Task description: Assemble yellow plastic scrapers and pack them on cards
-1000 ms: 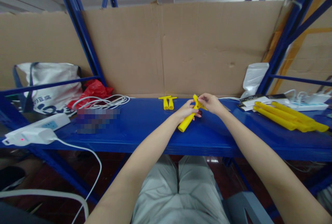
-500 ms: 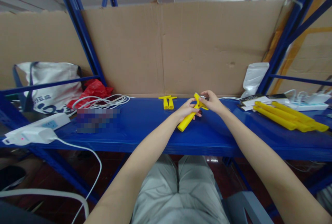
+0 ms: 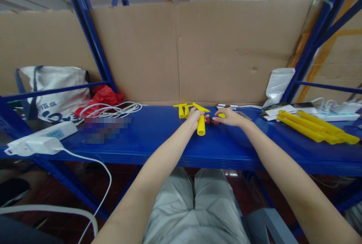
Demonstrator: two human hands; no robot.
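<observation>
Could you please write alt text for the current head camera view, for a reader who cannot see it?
At a blue table, a person's left hand holds a yellow T-shaped piece; the right hand is beside a small red-and-black object. Two similar yellow pieces are farther back, yellow tubes lie at right, and cardboard stands behind.

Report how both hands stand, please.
Left hand gripping yellow T-shaped piece. Right hand by small yellow part, grip unclear. Red-and-black item between hands.

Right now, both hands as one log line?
left hand: holding yellow handle; right hand: at yellow piece, grip unclear; yellow tubes: piled at right
</observation>
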